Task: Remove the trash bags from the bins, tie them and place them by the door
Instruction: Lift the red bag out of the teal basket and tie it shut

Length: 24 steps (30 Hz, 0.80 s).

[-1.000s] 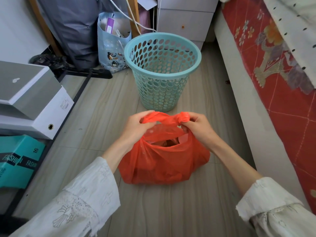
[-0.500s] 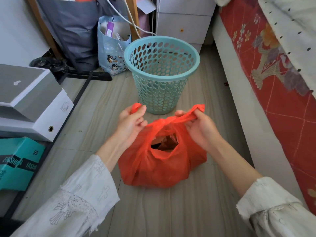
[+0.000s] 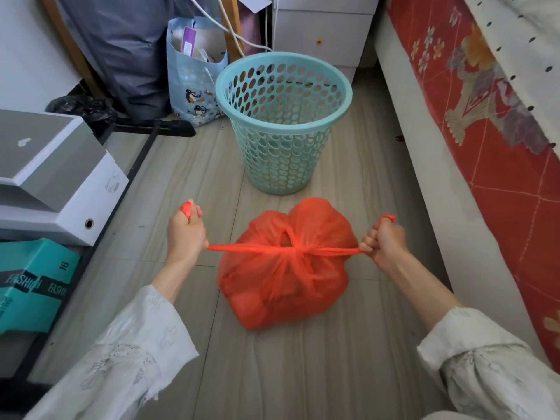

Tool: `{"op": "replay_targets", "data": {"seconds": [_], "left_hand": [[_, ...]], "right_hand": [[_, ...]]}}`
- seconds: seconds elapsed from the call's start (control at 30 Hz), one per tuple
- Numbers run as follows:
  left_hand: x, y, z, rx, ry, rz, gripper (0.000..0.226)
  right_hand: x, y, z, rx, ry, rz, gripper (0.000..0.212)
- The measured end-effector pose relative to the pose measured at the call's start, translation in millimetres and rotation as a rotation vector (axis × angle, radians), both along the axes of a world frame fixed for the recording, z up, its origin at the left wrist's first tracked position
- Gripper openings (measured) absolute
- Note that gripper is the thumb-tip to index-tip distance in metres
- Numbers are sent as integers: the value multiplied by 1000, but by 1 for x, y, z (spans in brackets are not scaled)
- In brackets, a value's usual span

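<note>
Left of frame: stacked grey and white boxes (image 3: 51,174), a teal carton marked FASHION (image 3: 33,283), both well apart from the work.

Left hand (image 3: 185,234): grip closed tight round the left handle (image 3: 239,247) of the orange trash bag (image 3: 283,268), loose end poking out above the knuckles, strand drawn taut toward the knot (image 3: 298,250).

Centre: bag resting on the grey floor (image 3: 303,374), just in front of the teal perforated bin (image 3: 283,122), not touching it. Bin out of its liner, apparently bare inside. Knot cinched over the bag's mouth, a small gap open just behind it.

Thin, soft film, judged light and only part full; sags and bulges round lumpy contents. Slippery when bunched, hence the fisted hold. Prone to stretching or tearing where the handles thin into cords, so steady pull rather than a jerk. Likely needs a second knot to lock.

Best hold for carrying: at or just under the knot, where the film is gathered thick; never the bag's belly, too slack to pinch.

Right hand (image 3: 383,242): grip likewise closed round the right handle (image 3: 336,252), tail sticking up past the fist, pulling outward.

Far right: bed (image 3: 485,131) with a red patterned cover, beside the bag. No door in view.
</note>
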<state>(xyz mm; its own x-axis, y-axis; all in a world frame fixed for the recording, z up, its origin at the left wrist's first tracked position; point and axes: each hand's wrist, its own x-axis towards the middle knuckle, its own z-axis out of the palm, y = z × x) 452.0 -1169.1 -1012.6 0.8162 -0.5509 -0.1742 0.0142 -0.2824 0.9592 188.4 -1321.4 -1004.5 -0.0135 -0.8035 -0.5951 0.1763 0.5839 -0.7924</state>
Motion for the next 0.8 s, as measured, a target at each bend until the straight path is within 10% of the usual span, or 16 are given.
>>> {"op": "replay_targets", "data": {"seconds": [0.37, 0.8], "left_hand": [[2, -1, -8, 136, -201, 20, 35], [-18, -11, 16, -426, 732, -5, 61]], "right_hand": [[-30, -6, -21, 9, 149, 1, 33], [-13, 20, 1, 136, -360, -129, 44]]}}
